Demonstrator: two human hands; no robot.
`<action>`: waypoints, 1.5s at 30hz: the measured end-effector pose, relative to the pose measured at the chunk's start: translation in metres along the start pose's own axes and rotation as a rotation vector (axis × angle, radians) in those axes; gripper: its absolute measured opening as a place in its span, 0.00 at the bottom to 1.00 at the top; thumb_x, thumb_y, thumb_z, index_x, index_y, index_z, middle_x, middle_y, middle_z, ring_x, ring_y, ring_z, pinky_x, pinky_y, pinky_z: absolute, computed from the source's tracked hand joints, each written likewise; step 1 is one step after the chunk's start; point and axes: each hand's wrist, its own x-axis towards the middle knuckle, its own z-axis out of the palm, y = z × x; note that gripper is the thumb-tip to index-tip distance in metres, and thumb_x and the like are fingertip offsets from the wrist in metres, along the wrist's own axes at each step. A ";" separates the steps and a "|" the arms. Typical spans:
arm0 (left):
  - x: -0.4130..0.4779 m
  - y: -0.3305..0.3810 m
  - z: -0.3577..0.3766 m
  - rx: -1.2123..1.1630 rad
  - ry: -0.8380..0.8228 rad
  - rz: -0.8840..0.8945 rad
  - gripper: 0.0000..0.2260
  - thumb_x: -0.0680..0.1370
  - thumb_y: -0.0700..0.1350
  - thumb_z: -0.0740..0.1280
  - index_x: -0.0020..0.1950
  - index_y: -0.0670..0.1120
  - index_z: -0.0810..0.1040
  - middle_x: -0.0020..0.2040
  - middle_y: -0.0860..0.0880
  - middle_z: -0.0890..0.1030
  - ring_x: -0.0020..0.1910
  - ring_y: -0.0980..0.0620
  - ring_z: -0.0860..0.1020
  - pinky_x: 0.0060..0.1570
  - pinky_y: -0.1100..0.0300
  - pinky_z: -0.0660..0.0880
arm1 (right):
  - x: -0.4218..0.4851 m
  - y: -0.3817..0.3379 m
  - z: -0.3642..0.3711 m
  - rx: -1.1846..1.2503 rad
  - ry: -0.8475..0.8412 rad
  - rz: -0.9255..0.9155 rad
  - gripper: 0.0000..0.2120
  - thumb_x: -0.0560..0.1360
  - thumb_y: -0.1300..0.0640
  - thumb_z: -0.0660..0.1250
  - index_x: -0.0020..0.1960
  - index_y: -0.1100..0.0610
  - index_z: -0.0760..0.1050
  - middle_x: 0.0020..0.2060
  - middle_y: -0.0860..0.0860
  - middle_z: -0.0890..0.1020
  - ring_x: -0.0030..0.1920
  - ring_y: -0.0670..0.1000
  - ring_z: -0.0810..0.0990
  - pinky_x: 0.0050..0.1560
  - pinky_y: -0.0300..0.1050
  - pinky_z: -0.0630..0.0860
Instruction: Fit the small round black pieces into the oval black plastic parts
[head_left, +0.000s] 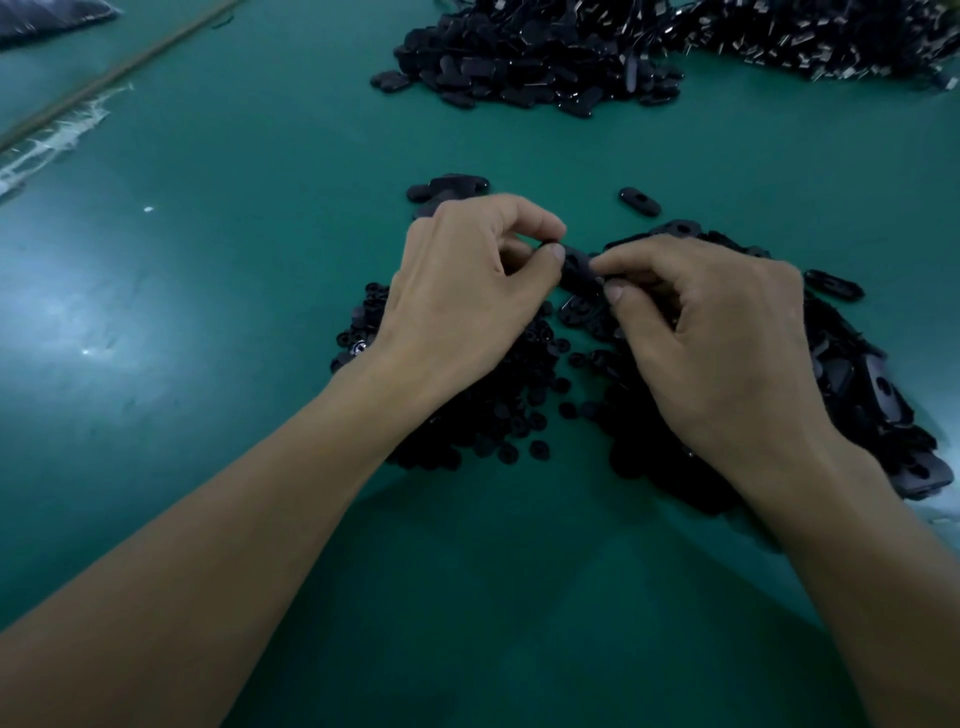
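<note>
Both hands meet over the middle of the green table (218, 322). My left hand (462, 291) and my right hand (711, 332) pinch the same oval black plastic part (577, 270) from either end, thumbs and forefingers on it. Whether a small round piece is in its hole I cannot tell. Under my left hand lies a heap of small round black pieces (498, 410). Under my right hand lies a heap of oval black parts (852, 384). One oval part (639, 200) lies alone behind the hands.
A few oval parts (452, 188) lie in a small group just behind my left hand. A large pile of black parts (535, 57) fills the far side, with metal-clipped ones (821, 36) to its right. A strip and torn tape (67, 130) lie far left.
</note>
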 end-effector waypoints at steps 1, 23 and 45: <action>0.000 0.000 0.000 0.004 -0.001 0.002 0.05 0.78 0.51 0.71 0.53 0.57 0.84 0.37 0.62 0.83 0.33 0.65 0.78 0.42 0.60 0.79 | 0.000 0.000 0.000 0.024 0.008 0.012 0.09 0.80 0.62 0.68 0.56 0.56 0.84 0.44 0.45 0.83 0.46 0.43 0.81 0.51 0.28 0.73; -0.002 0.003 0.000 -0.295 -0.098 0.034 0.04 0.77 0.44 0.70 0.50 0.54 0.81 0.38 0.53 0.87 0.39 0.51 0.86 0.44 0.46 0.84 | 0.004 0.000 0.005 0.471 0.155 0.205 0.08 0.76 0.57 0.73 0.47 0.43 0.82 0.39 0.41 0.85 0.42 0.43 0.85 0.45 0.37 0.79; -0.009 0.006 0.007 -0.062 -0.057 0.213 0.08 0.78 0.42 0.70 0.56 0.48 0.84 0.44 0.56 0.86 0.42 0.59 0.83 0.45 0.62 0.79 | 0.003 -0.003 0.004 0.358 0.126 0.297 0.14 0.71 0.56 0.75 0.38 0.45 0.71 0.38 0.47 0.84 0.40 0.50 0.84 0.43 0.54 0.83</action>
